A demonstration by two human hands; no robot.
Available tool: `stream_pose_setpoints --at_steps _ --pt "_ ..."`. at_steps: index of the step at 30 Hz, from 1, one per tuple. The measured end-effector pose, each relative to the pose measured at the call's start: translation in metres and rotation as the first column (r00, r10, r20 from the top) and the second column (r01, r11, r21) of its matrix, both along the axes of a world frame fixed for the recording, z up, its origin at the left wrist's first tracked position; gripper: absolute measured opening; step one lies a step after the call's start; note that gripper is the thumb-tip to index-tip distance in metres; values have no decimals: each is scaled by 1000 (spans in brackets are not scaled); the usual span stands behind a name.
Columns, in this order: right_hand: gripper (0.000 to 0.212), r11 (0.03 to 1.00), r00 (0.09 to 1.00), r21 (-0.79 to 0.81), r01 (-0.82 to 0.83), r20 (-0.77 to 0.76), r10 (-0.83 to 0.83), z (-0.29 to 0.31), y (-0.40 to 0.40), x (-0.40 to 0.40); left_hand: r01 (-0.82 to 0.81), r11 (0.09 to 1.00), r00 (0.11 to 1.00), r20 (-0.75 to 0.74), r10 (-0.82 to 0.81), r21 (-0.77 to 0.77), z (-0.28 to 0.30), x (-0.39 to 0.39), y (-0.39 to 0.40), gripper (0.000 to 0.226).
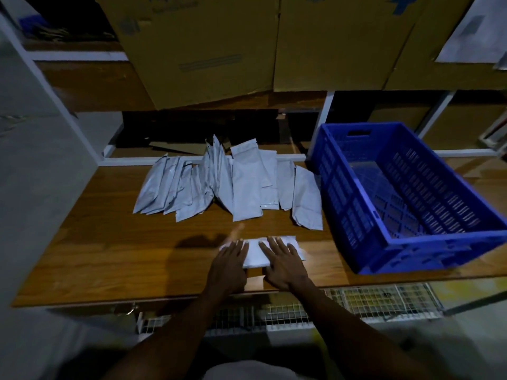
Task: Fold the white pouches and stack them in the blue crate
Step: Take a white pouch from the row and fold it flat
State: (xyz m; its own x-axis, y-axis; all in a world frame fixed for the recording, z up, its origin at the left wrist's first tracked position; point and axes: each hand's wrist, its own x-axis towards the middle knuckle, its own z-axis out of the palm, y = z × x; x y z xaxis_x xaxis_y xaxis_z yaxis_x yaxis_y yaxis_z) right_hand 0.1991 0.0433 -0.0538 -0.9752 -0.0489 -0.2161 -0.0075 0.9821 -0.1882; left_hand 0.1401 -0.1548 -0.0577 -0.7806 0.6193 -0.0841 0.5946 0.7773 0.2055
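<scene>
A folded white pouch lies flat on the wooden table near its front edge. My left hand presses on the pouch's left part with straight fingers. My right hand lies flat on its right part, fingers spread. Behind them several unfolded white pouches lie fanned in a loose row across the table's middle. The blue crate stands at the right of the table, tilted a little, with nothing visible inside it.
Large cardboard boxes hang over the back of the table on a shelf. A white rack post runs along the left. A wire mesh basket sits below the table's front edge.
</scene>
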Motion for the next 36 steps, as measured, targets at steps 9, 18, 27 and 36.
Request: stream_pose_setpoints --at_steps 9,18,27,36 --pt "60 972 983 -179 149 -79 -165 -10 -17 16 -184 981 983 21 183 66 -16 21 17 70" --pt "59 977 974 -114 181 -116 -194 -25 -23 20 -192 978 981 -28 194 86 -28 27 17 66" --pt "59 979 978 -98 178 -96 -187 -25 -22 18 -185 979 982 -10 186 83 -32 26 16 67" --pt "60 979 982 -119 165 -71 -174 -27 -20 16 -192 979 981 10 192 73 -33 26 16 68"
